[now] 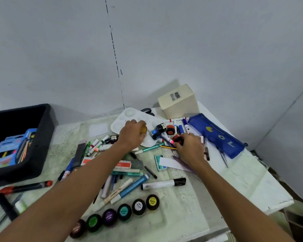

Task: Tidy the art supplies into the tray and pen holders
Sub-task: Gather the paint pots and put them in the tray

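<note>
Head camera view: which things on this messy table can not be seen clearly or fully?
- Small yellow-brown jar: mostly covered by the left hand gripping it.
- Red-and-black bottle: partly covered by the right hand; label unreadable.
- Black plastic tray: cut off by the left edge, interior dark.
- Row of round paint pots: lid labels too small to read.
- White paint palette: partly behind the left hand.

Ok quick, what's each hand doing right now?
Left hand: closed around a small yellow-capped bottle over the white palette.
Right hand: closed on a small red-capped bottle.
</note>
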{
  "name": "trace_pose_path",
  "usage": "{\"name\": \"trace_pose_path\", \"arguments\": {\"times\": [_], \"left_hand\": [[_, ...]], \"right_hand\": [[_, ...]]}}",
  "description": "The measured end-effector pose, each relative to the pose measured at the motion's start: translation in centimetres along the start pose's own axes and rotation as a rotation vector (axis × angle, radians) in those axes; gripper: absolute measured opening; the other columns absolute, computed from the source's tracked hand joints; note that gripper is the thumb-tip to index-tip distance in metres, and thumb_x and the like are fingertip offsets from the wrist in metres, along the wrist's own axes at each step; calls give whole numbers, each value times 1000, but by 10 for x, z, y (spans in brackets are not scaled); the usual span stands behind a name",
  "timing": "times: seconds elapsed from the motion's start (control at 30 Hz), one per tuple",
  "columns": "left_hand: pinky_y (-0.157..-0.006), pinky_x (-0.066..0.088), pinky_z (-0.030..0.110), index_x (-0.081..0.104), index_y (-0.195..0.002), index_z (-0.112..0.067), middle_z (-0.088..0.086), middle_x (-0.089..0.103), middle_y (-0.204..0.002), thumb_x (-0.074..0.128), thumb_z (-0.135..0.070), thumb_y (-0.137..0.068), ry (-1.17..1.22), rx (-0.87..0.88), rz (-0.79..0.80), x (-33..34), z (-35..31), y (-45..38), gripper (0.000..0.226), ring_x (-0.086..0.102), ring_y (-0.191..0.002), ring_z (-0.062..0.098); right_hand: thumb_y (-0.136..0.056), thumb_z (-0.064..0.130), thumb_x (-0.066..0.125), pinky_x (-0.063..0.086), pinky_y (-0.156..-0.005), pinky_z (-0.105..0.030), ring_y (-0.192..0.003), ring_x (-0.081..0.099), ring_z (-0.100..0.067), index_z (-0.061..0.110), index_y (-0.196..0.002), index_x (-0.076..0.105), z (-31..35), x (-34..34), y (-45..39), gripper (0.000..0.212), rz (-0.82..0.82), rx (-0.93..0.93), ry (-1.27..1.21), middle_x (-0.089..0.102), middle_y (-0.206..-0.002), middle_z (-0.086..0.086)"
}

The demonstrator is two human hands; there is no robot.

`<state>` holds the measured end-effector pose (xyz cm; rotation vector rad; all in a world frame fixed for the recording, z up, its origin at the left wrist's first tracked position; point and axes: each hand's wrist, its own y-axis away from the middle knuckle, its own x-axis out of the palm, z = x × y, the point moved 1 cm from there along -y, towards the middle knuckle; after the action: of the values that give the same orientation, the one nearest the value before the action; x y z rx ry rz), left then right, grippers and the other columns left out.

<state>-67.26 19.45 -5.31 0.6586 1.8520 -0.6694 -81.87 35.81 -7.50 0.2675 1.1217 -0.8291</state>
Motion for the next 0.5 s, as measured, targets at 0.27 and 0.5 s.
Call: {"name": "trace_pose_path", "arguments": {"times": [0.27,0.5], "left_hand": [[-62,44,28,56,-92,-16,4,63,-87,75,-16,-70,408,-261,-119,-22,14,20,28,57,-80,21],[-59,47,23,58,-111,-20,-1,65,-74,75,-1,-70,847,-366,-77,-53,33,74,48,63,-68,12]], "right_hand": [[-86,30,65,40,-79,-32,-106,50,-25,12,-115,64,-3,-4,4,34,-124,14,-125,61,-110,-8],[-82,18,69,41,-82,-31,-104,51,-25,9,-116,64,28,-21,18,36,-136,-126,-330,58,-110,-10]]}}
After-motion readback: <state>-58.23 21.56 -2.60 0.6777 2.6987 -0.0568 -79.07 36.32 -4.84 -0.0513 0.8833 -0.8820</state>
